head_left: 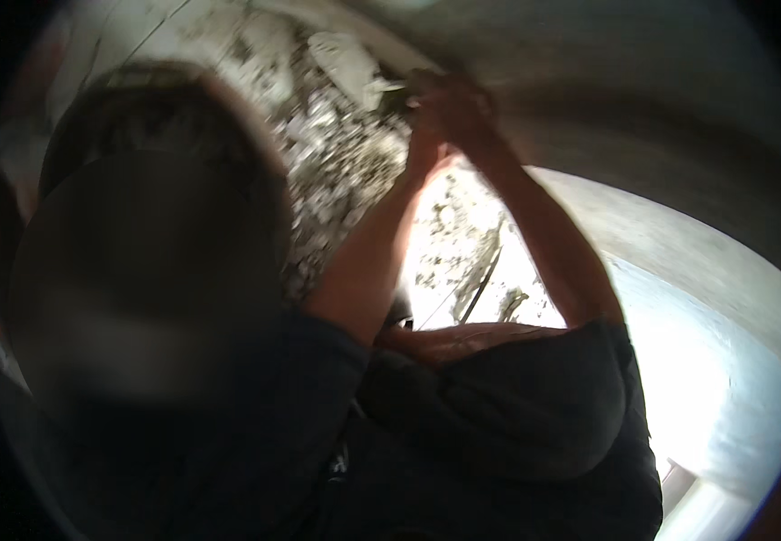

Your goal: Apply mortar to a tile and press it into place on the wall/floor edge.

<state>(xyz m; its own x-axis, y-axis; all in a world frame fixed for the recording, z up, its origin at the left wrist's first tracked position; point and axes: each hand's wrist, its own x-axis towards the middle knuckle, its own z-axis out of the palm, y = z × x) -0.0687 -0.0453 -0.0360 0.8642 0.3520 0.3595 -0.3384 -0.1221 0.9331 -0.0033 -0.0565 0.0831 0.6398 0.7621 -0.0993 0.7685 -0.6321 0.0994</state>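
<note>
Head view: left hand [425, 135] and right hand [462, 101] together, overlapping, at floor's [431, 302] far edge beside grey wall [607, 54]. Both hands dim, blurred; cannot tell how far either grip is closed or what it has hold of. Pale flat piece [343, 65] just left of hands, near same floor edge, beside loose rubble [336, 171].

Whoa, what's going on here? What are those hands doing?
A person's left hand and right hand are close together beside a grey surface. A pale flat piece is just left of them in the picture, but blur and shadow hide whether they grip it or anything else. Rubble lies nearby, lit brightly in places.
</note>
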